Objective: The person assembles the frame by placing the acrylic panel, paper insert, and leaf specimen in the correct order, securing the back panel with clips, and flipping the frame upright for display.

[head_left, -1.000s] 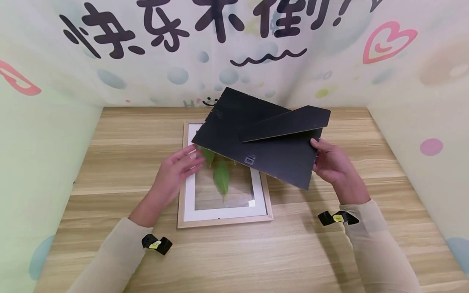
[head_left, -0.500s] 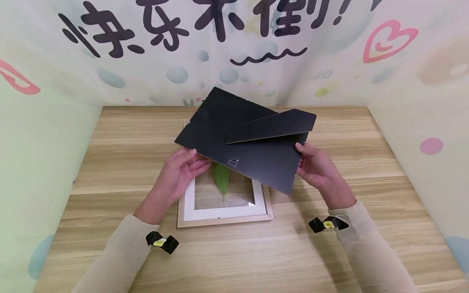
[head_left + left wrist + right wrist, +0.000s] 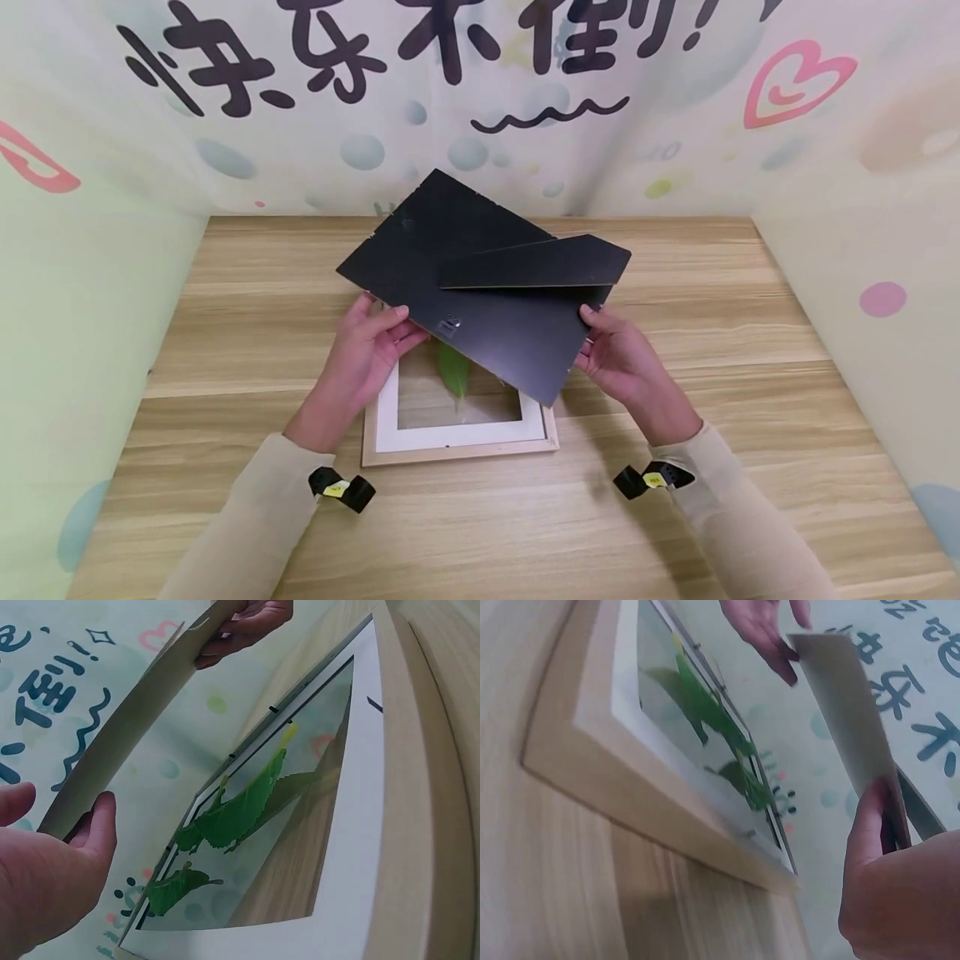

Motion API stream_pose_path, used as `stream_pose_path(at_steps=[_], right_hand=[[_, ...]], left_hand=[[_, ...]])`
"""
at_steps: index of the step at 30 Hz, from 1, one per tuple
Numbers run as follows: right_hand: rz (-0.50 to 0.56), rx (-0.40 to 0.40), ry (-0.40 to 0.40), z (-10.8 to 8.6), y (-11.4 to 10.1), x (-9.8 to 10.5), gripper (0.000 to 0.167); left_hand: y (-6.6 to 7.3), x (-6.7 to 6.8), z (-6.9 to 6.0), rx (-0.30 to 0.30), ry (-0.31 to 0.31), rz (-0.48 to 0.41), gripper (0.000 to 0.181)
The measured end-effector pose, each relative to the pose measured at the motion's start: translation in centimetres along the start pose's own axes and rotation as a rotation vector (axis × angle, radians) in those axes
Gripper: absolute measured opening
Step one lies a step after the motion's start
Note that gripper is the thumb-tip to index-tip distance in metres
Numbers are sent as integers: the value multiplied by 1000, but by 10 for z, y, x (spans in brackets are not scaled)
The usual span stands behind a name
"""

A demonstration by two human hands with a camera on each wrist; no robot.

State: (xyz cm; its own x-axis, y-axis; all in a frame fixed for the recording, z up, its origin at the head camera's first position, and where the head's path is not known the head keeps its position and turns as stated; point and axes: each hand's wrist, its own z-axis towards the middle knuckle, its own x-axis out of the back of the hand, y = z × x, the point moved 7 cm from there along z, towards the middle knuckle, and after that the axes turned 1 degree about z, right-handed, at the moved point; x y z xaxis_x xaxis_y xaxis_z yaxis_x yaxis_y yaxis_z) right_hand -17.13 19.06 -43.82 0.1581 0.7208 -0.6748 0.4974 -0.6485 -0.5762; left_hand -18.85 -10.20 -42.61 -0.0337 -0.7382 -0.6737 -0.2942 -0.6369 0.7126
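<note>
A black picture frame backing board (image 3: 405, 242) with a stand leg (image 3: 536, 262) on its back is held tilted above the picture frame (image 3: 461, 456). My right hand (image 3: 626, 362) grips its right edge, thumb on the black face. My left hand (image 3: 360, 354) pinches the lower left edge, thumb on top and fingers beneath; the board's plain underside (image 3: 139, 724) shows in the left wrist view. The wooden frame lies on the table with a white mat (image 3: 450, 436) around clear glass. Several green leaves (image 3: 240, 810) lie on the glass, mostly hidden by the board in the head view.
The wood-grain table (image 3: 750, 400) reaches a printed back cloth (image 3: 465, 125), with pale panels on both sides. Small black metal tabs (image 3: 274, 709) stick out along the frame's inner edge. Black wrist cameras (image 3: 358, 493) sit at both sleeves.
The board has moved left and turned clockwise over the frame. My right hand has travelled left with it. My left hand has come from beside the board to grip its edge.
</note>
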Motion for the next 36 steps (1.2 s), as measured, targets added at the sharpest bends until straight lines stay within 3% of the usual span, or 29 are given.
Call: stream_pose_path(at_steps=[10,21,31,36], right_hand=[[-17,-9,21,-2,16,-10,19],[-23,3,-42,-2,20,-14,19],[-24,-51,-57,7,15,-8,11],[29,-40,-106,13,0,0,19]], left_hand=[[6,5,2,-86,73,-28,50],[13,9,-1,-102,120,-19,46],[25,12,0,-92,103,-40,39],[29,16,0,-77,78,-34,44]])
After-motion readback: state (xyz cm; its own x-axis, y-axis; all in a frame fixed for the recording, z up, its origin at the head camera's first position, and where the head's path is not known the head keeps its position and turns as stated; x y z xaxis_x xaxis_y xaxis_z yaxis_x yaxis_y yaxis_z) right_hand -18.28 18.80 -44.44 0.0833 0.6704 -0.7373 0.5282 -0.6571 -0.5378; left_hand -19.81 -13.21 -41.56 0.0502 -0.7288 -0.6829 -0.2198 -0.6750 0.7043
